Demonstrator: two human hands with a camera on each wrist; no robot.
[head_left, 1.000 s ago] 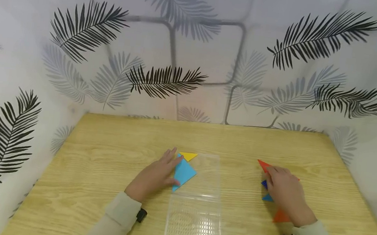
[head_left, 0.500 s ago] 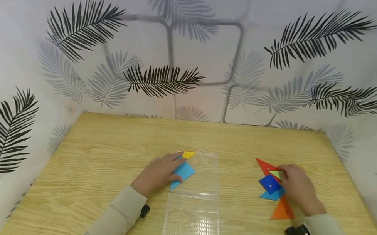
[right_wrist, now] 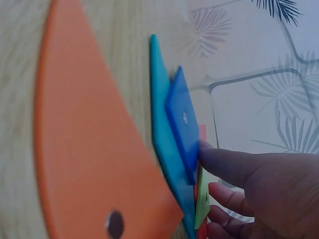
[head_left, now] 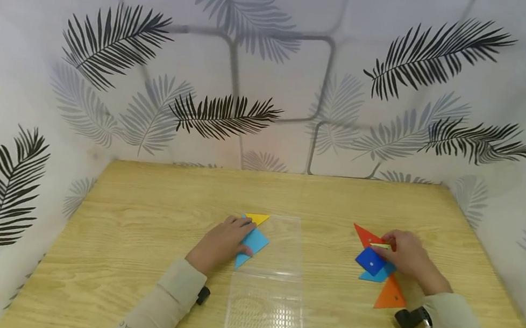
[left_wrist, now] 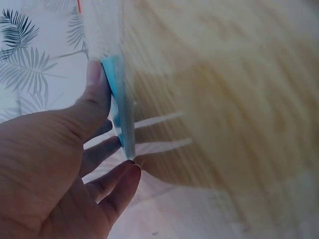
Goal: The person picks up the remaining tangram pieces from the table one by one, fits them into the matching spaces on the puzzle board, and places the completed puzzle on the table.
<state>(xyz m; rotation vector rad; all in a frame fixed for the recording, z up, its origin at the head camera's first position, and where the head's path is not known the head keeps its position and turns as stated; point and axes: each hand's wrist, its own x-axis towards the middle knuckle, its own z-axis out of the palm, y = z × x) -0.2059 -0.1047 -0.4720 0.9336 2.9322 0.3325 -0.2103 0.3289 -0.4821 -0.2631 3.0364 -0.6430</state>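
Note:
In the head view, my left hand (head_left: 219, 243) rests with spread, fairly straight fingers over a light-blue triangle (head_left: 254, 243). That piece lies at the left of a clear plastic case (head_left: 284, 250), beside a small yellow triangle (head_left: 258, 218). My right hand (head_left: 410, 255) is at an overlapping pile of flat tangram-like pieces. In the right wrist view its thumb touches a dark-blue square (right_wrist: 183, 119), and its fingers meet a small light-green triangle (right_wrist: 202, 204). Whether it pinches either is unclear. Under these lie a red triangle (head_left: 366, 235) and a mid-blue piece (head_left: 377, 275).
An orange triangle (head_left: 391, 295) lies at the pile's near end. The case's textured lower half (head_left: 267, 316) extends towards me between the arms. Behind the wooden table (head_left: 182, 192) hangs a leaf-patterned cloth (head_left: 263, 77).
My right hand first moved right, uncovering the pile, then its thumb came in between the green triangle and the dark-blue square. The square shifted slightly left and nearer. My left hand stayed about in place.

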